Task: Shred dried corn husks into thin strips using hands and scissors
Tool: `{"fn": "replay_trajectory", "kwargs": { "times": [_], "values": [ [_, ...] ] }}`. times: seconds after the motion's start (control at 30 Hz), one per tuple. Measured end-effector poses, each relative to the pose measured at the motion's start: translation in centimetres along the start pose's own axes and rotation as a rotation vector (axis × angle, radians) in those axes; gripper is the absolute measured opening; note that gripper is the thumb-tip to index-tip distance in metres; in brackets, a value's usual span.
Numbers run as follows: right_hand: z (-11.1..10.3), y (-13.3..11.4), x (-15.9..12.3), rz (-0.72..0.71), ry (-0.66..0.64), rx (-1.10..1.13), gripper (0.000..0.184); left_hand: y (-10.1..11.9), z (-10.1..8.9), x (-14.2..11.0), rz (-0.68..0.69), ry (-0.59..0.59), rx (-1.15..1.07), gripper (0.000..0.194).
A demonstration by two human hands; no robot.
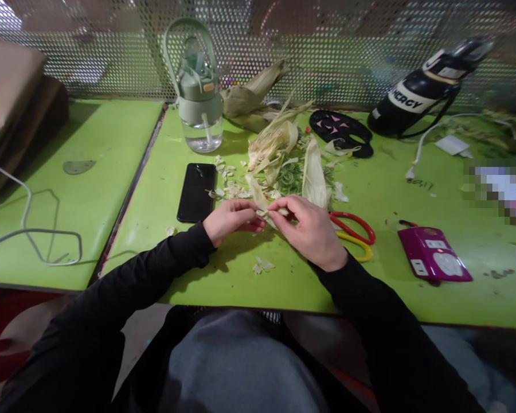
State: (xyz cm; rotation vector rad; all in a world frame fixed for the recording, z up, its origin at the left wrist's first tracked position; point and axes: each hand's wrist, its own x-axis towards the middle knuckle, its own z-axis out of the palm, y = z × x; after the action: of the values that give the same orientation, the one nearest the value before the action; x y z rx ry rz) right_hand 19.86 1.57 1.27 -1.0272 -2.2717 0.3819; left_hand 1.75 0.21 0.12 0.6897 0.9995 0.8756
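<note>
Both hands meet over the green table (198,281). A pale piece of corn husk (258,192) stands between them, pinched in the fingers of my right hand (309,232). My left hand (233,219) is closed with its fingertips on the same husk piece. Just beyond lie dried corn husks (277,146), a broad upright husk leaf (315,175) and a heap of green shreds (290,176). Small pale husk scraps (232,186) are scattered beside them. Scissors with red and yellow handles (363,226) lie by my right wrist, their blades hidden.
A black phone (195,192) lies left of the scraps. Behind stand a clear water bottle (201,109) and a leaning black bottle (417,97), near a perforated metal screen (129,51). A purple power socket (434,253) and a white cable (419,149) are at right; brown paper bags (8,103) at left.
</note>
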Motion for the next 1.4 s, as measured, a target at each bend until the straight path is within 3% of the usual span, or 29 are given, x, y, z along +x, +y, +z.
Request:
{"fn": "replay_trajectory", "kwargs": {
  "times": [0.27,0.63,0.93,1.13,1.27,1.4],
  "values": [
    [0.1,-0.1,-0.1,0.033,0.022,-0.024,0.006,-0.5,-0.2,0.3,0.022,-0.064,0.012,0.008],
    [-0.5,0.1,0.1,-0.080,-0.070,-0.054,0.006,-1.0,-0.5,0.4,0.053,-0.095,0.047,0.006],
    [-0.2,0.0,0.0,-0.038,-0.061,-0.071,0.010,-1.8,-0.8,0.9,0.123,-0.130,0.087,0.016],
    [-0.4,-0.2,0.1,-0.016,-0.049,0.017,0.008,-1.5,-0.6,1.0,0.152,-0.125,0.086,0.012],
    [-0.3,-0.4,0.1,0.034,-0.005,0.008,0.009,-1.5,-0.5,1.0,0.120,-0.059,0.022,0.006],
    [-0.3,-0.2,0.1,-0.025,-0.082,0.000,0.008,-1.4,-0.4,0.8,0.086,-0.038,0.022,0.001]
  ]
}}
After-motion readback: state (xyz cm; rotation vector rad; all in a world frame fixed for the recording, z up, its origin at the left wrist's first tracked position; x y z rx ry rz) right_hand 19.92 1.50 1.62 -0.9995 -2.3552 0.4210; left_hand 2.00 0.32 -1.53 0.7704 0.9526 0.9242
